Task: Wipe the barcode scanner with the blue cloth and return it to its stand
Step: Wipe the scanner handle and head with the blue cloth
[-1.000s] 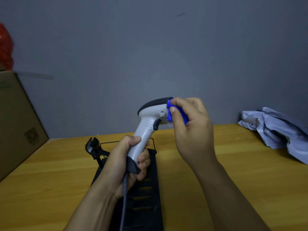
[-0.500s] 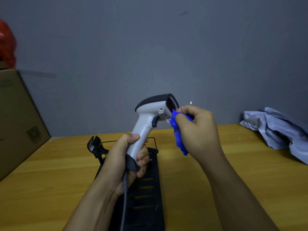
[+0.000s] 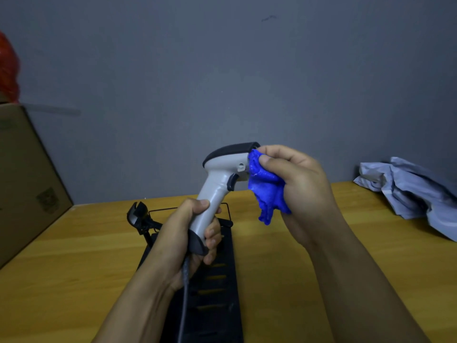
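- Above the stand [image 3: 212, 280], I see my left hand [image 3: 183, 243] clenched round the barcode scanner [image 3: 222, 179] grip, upright.
- Against the scanner's front face, my right hand [image 3: 296, 189] pinches the blue cloth [image 3: 267, 186].

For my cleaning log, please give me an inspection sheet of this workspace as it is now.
Surface: wooden table, bare where visible.
Job's things: barcode scanner held upright; blue cloth pressed on its front end; black stand on the table, without the scanner.
Clutter: grey crumpled fabric at right; black slotted tray.
Hands: left hand grips the scanner handle; right hand holds the cloth.
Cables: scanner cable hangs from the handle.
Surroundings: grey wall; cardboard box at left.
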